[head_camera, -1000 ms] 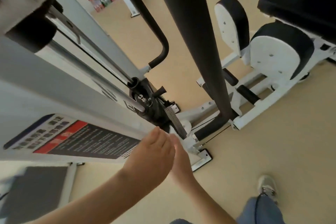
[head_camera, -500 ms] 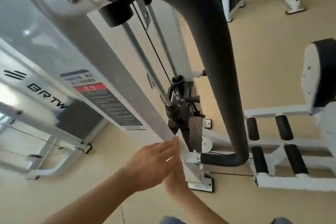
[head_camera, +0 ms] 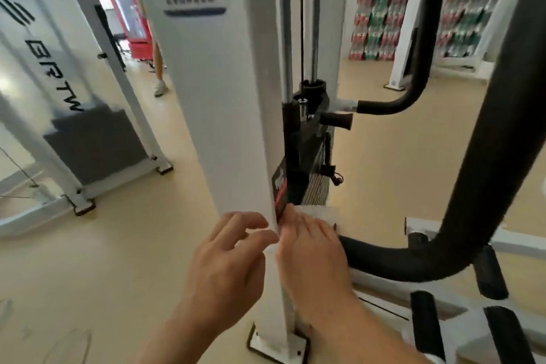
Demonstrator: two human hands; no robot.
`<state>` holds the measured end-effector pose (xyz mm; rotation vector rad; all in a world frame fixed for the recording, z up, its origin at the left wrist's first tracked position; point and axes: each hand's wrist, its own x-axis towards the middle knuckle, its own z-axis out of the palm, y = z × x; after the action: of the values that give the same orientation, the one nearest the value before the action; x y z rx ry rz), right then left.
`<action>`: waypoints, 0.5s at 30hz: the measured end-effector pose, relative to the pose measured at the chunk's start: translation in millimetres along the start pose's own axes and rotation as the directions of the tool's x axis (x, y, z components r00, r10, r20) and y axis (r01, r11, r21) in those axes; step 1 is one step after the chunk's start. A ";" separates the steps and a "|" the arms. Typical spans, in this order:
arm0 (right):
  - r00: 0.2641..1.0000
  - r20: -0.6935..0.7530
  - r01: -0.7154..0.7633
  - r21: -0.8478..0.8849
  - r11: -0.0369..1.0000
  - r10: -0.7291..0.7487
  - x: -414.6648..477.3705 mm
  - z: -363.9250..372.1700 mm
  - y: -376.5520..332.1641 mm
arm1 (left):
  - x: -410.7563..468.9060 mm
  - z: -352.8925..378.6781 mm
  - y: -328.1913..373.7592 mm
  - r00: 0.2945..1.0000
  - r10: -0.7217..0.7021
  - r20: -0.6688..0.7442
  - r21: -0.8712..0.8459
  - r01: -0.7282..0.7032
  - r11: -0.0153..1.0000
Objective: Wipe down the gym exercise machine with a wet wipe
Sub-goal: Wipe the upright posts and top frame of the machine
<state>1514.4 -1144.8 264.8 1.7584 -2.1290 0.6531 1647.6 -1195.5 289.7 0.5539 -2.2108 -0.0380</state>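
The exercise machine's white upright post (head_camera: pixel 224 127) runs down the middle of the view. My left hand (head_camera: pixel 230 260) is on the post's front corner low down, its fingers curled and thumb and forefinger pinching a white edge of the wet wipe (head_camera: pixel 322 212) there. My right hand (head_camera: pixel 310 248) lies on the post's right side with fingers fairly straight, pressing the wipe against it. A strip of the wipe shows past my right fingertips. The rest of the wipe is hidden under the hands.
Behind the post are the black weight stack (head_camera: pixel 307 156) and its selector pin (head_camera: pixel 336 120). A thick black padded bar (head_camera: pixel 478 186) curves past on the right above foam rollers (head_camera: pixel 428 325). Another white machine (head_camera: pixel 88 142) stands left; a person's legs (head_camera: pixel 159 68) are far back.
The view has swung up from looking steeply down the post to facing it. Both hands stayed low on the post; my right hand now lies flatter on its right side, with the wipe showing.
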 end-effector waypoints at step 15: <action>0.520 -0.525 0.711 -0.170 0.682 -0.674 -6.9 42.7 38.6 | -52.1 65.8 -7.2 0.846 -0.371 -0.384 -0.317 0.256 0.913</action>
<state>1480.3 -1155.7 219.2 1.9310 -0.8844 0.8490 1630.3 -1191.5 207.4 0.7015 -1.6259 -0.3372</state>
